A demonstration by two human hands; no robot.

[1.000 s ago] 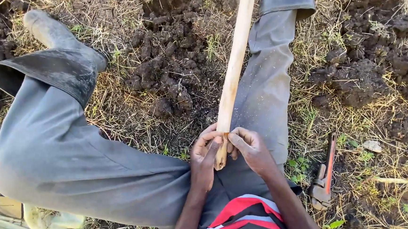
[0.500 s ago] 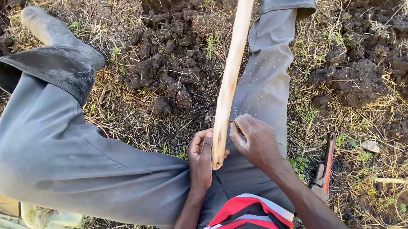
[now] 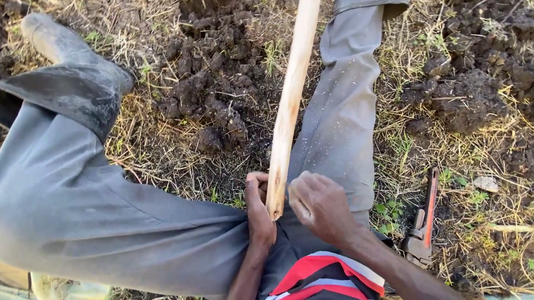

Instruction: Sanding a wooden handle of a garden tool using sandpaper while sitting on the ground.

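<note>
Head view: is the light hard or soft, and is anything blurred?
Head view: soft, even daylight with no hard shadows or glare; the wooden pole, both hands and the pipe wrench are sharp; the edges bend slightly.

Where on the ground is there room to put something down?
Flat straw ground lies bare between the grey trouser leg and the pipe wrench. Dirt clods crowd the space between the legs, left of the wooden pole.

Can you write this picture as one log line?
left hand: grips wooden pole end | right hand: on pole end | pipe wrench: on grass
</note>
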